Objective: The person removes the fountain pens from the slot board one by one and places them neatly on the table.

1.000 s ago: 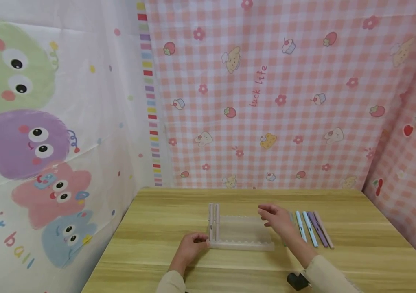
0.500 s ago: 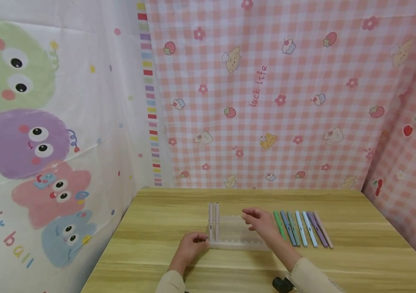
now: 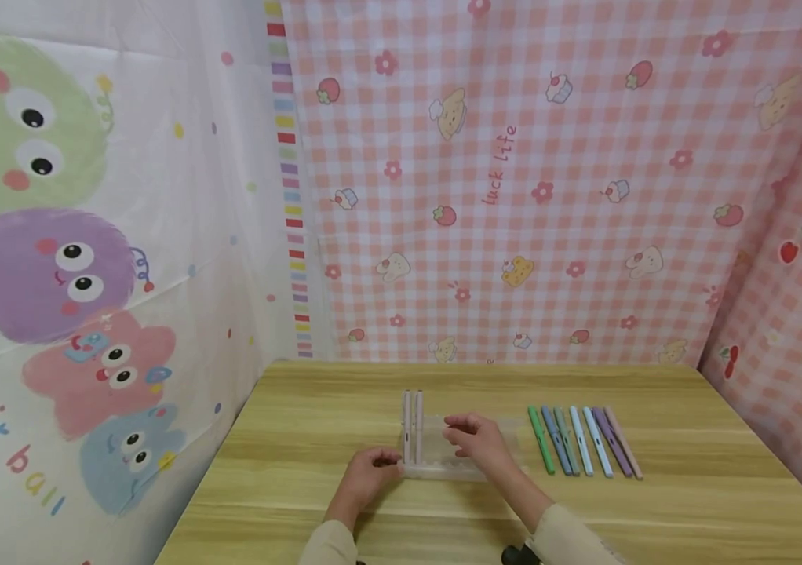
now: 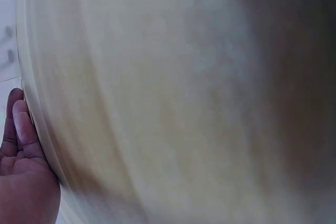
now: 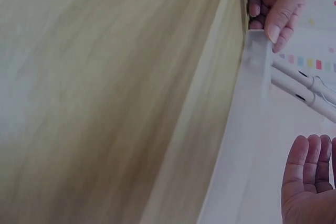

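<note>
In the head view a frosted clear pen rack [image 3: 443, 472] with a scalloped edge stands mid-table. Two pale pinkish-white pens [image 3: 413, 428] lie side by side in its left slots. My left hand [image 3: 371, 480] pinches the rack's left front corner, thumb on its end in the right wrist view. Over the rack's middle, to the right of those pens, is my right hand [image 3: 479, 443]; nothing is between its loosely bent fingers [image 5: 298, 162]. Whether it touches the rack I cannot tell. The left wrist view shows only part of the left hand [image 4: 26, 177] at its edge.
Right of the rack lies a row of several pens: a green pen [image 3: 541, 439], blue, grey-green and light blue ones, a purple pen [image 3: 611, 441] and a pink pen [image 3: 624, 442]. A black object [image 3: 519, 555] shows by the right sleeve. Patterned curtains [image 3: 542, 235] surround the wooden table [image 3: 260, 447].
My right hand has moved left from beside the row of pens to above the rack's middle, uncovering the green and blue pens. The left hand and the rack have stayed put.
</note>
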`<state>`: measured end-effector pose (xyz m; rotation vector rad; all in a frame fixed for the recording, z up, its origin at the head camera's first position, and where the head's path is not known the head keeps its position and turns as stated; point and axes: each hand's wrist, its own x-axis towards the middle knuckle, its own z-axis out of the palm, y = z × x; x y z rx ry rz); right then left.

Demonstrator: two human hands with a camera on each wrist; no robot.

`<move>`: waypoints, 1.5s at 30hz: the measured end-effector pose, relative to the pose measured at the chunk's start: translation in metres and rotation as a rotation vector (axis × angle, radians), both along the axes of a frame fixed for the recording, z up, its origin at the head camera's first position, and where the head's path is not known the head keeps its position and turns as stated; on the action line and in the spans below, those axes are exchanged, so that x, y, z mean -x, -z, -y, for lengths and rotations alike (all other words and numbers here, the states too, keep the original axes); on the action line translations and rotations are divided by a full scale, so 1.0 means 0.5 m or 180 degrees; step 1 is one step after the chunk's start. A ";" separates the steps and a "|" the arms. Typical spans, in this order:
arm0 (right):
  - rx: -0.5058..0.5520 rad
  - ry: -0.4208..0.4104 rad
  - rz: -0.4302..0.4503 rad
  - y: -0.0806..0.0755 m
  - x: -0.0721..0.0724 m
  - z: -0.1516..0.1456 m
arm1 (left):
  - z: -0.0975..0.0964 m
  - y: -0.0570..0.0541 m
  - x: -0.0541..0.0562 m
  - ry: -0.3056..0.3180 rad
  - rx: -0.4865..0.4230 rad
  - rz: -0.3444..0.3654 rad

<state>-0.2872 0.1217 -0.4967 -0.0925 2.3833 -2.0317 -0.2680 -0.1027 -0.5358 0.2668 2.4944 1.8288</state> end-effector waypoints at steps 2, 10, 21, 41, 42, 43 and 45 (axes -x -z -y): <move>-0.0010 -0.0025 0.0000 0.005 0.000 0.008 | 0.003 0.013 0.008 0.0003 0.0011 0.0011; 0.0060 -0.0137 -0.0080 0.031 0.007 0.042 | 0.004 0.014 0.012 -0.0022 0.0073 -0.0014; 0.0100 -0.0071 -0.0101 0.047 0.015 0.071 | 0.004 0.012 0.008 -0.0042 0.0035 -0.0053; -0.0073 0.0011 -0.0037 0.050 0.021 0.092 | 0.006 0.013 0.012 -0.0010 0.0138 0.0108; -0.0069 0.0022 -0.0039 0.049 0.020 0.093 | 0.007 0.013 0.012 -0.0018 0.0132 0.0125; -0.0057 0.0033 -0.0041 0.049 0.021 0.094 | 0.008 0.013 0.013 -0.0026 0.0131 0.0126; -0.0011 0.0056 -0.0048 0.047 0.020 0.095 | 0.009 0.015 0.015 -0.0038 0.0143 0.0115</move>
